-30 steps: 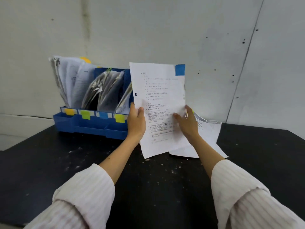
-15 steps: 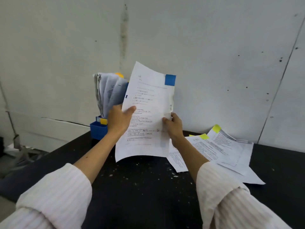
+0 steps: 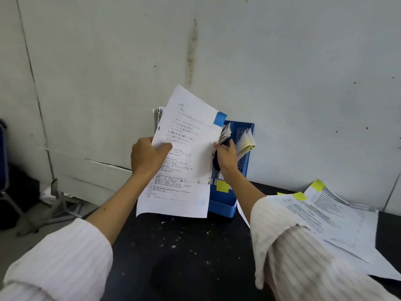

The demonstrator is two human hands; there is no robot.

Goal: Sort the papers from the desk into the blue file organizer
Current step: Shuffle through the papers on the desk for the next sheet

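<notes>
Head view: since a moment ago the view has swung left, so the blue file organizer (image 3: 225, 192), then mostly hidden behind the sheet, now shows just beyond the right hand (image 3: 224, 156). The printed sheet with a blue tab (image 3: 184, 161) has tipped to lean rightward. The left hand (image 3: 147, 158) is closed on its left edge, thumb on the front. The right hand's fingers sit at the sheet's right edge, reaching among the filed papers (image 3: 245, 141); whether they pinch the sheet or part a slot I cannot tell. This looks like the approach to filing it, probably in the blue-labelled compartment, which is hidden. The crowded papers stand in the way. The remaining loose papers (image 3: 325, 216), yellow-tabbed, lie on the black desk (image 3: 184, 257), right of the right forearm.
</notes>
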